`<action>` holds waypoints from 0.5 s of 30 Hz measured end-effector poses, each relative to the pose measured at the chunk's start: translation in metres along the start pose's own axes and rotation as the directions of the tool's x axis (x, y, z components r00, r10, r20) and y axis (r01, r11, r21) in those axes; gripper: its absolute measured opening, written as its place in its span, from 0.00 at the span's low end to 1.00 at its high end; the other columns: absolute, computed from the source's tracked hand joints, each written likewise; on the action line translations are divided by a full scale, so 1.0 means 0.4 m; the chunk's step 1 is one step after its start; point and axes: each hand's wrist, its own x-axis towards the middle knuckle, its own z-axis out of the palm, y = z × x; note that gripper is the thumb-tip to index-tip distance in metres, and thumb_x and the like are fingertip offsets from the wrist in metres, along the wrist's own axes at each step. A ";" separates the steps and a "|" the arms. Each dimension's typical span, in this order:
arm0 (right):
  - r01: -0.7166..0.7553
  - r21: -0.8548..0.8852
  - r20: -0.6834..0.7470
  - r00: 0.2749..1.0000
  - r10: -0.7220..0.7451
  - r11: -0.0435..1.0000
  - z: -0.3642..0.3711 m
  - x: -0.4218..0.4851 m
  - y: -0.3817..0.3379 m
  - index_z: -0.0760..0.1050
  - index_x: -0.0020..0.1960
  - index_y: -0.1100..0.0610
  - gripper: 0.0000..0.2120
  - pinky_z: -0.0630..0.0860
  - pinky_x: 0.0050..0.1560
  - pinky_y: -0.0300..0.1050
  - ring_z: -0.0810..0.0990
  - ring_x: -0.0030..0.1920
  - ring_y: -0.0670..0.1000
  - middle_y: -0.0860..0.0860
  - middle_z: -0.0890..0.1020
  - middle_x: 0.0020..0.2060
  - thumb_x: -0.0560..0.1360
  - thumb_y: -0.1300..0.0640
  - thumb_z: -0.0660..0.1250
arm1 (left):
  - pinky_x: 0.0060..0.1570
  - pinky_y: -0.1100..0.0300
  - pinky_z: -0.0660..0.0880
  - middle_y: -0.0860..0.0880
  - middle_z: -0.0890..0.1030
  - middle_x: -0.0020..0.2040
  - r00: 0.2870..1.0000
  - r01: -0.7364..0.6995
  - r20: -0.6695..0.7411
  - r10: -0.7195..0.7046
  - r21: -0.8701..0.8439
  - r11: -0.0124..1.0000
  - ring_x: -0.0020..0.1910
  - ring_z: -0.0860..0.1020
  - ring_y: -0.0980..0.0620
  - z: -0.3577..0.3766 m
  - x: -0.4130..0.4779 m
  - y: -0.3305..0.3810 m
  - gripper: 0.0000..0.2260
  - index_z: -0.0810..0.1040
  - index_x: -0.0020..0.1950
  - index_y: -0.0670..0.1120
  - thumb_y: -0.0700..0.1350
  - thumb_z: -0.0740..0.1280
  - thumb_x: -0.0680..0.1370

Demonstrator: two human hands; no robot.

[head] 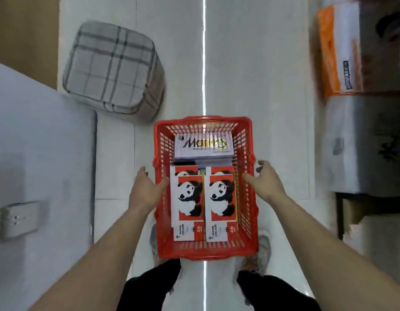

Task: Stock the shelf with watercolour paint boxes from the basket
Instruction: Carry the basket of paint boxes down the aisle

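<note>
Here the red basket sits on the white tiled floor, holding two stacks of panda watercolour boxes at its near end and a white watercolour box at its far end. The left hand and right hand flank the basket's sides, both open and empty. A plaid pouffe stands beyond the basket's far left corner.

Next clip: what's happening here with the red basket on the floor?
A person stands over a red basket on the tiled floor, left hand and right hand open at its two long sides, neither gripping anything. Inside lie two panda watercolour boxes side by side and a white stack of boxes at the far end. No box has been lifted out yet.
</note>
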 end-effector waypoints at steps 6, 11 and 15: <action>0.038 0.044 -0.139 0.990 -0.032 0.998 0.191 0.059 0.172 0.71 0.67 0.55 0.15 0.69 0.39 0.44 0.78 0.42 0.53 0.48 0.79 0.46 0.82 0.57 0.66 | 0.37 0.61 0.71 0.52 0.82 0.50 1.000 -0.011 -0.024 0.010 -0.032 0.999 0.46 0.81 0.46 0.170 0.083 -0.176 0.10 0.69 0.63 0.51 0.53 0.62 0.84; 0.102 -0.005 -0.208 0.973 -0.101 0.995 0.181 0.055 0.186 0.76 0.62 0.63 0.10 0.64 0.30 0.35 0.71 0.34 0.41 0.48 0.78 0.42 0.83 0.62 0.64 | 0.34 0.70 0.69 0.65 0.76 0.43 0.987 -0.106 -0.127 0.099 -0.046 0.993 0.39 0.76 0.65 0.177 0.065 -0.174 0.05 0.73 0.59 0.50 0.48 0.61 0.84; 0.097 0.019 -0.235 0.968 -0.089 0.995 0.104 -0.033 0.131 0.76 0.62 0.61 0.09 0.68 0.35 0.39 0.73 0.36 0.39 0.49 0.79 0.44 0.83 0.61 0.65 | 0.31 0.74 0.68 0.65 0.77 0.41 0.983 -0.130 -0.138 0.122 -0.045 0.991 0.37 0.77 0.66 0.094 -0.009 -0.101 0.01 0.73 0.55 0.53 0.47 0.62 0.84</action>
